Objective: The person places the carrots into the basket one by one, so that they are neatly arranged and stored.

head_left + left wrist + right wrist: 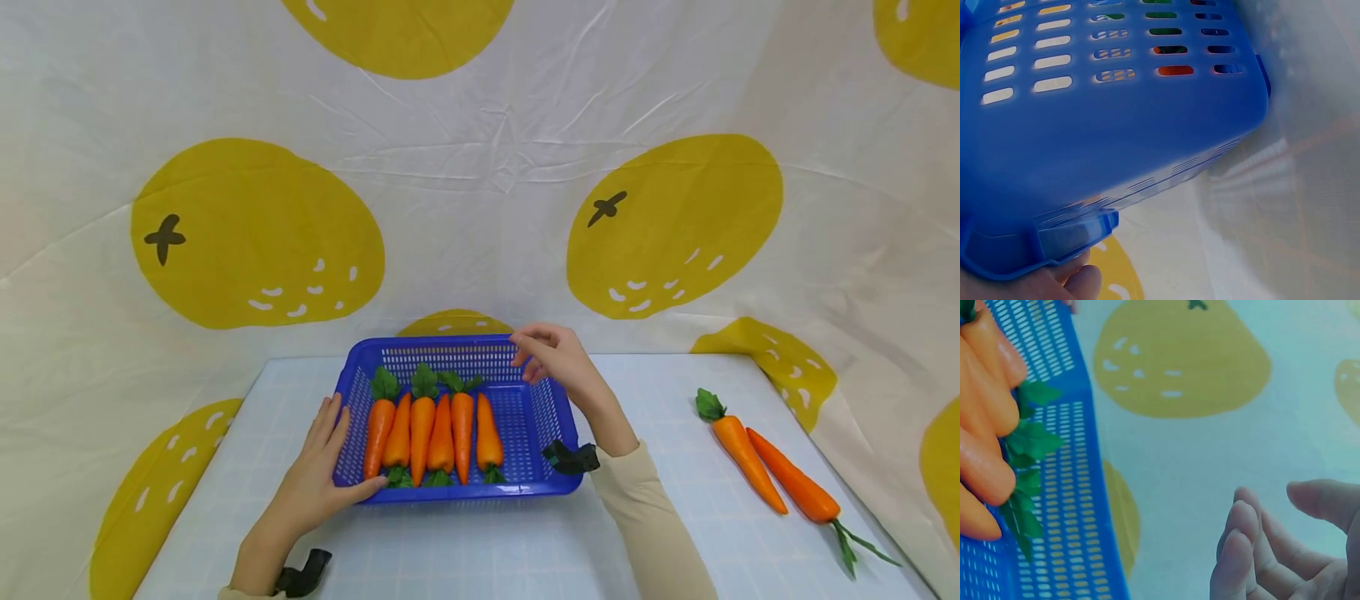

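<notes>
A blue plastic basket [465,493] with slotted walls holds a row of several orange carrots [422,429], their green tops facing alternate ways. My left hand [315,475] grips the basket's near left corner, thumb over the near rim and fingers along the left side. In the left wrist view, its fingertips [1085,282] show at the rim's lip. My right hand [558,358] is raised over the basket's far right corner. Thumb and fingers stand apart there, with nothing between them, as the right wrist view shows. Carrots fill the basket's left and middle.
Off to the right on the pale checked tablecloth [645,517] lie two more carrots, one with a leafy top [738,454] and one with a stringy top [798,479]. A white curtain [465,208] printed with yellow fruit hangs behind the table.
</notes>
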`<move>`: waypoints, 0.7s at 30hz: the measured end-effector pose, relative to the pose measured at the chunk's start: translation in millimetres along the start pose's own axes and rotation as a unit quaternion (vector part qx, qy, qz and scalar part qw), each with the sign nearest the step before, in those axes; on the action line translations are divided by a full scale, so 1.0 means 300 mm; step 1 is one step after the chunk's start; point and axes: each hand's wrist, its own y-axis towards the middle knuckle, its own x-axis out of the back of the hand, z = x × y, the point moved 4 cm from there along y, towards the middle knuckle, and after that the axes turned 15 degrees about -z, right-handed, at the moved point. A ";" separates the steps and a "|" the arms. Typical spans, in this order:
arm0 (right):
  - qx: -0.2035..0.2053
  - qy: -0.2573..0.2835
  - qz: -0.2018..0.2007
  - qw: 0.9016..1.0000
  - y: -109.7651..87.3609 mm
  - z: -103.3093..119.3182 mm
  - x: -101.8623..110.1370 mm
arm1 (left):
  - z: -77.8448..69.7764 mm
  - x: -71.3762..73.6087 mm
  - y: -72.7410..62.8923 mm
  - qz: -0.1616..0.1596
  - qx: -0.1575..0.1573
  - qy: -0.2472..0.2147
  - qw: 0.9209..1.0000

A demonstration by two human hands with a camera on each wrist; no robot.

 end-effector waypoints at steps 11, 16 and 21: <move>0.025 0.052 -0.061 0.996 -0.084 -0.066 0.236 | -0.002 -0.001 0.005 0.001 0.001 -0.001 1.000; 0.015 0.046 -0.092 0.995 -0.130 -0.103 0.362 | -0.006 0.001 0.001 0.005 0.009 0.001 1.000; -0.001 0.043 -0.120 0.992 -0.178 -0.141 0.476 | -0.010 0.000 0.003 0.005 0.009 0.001 1.000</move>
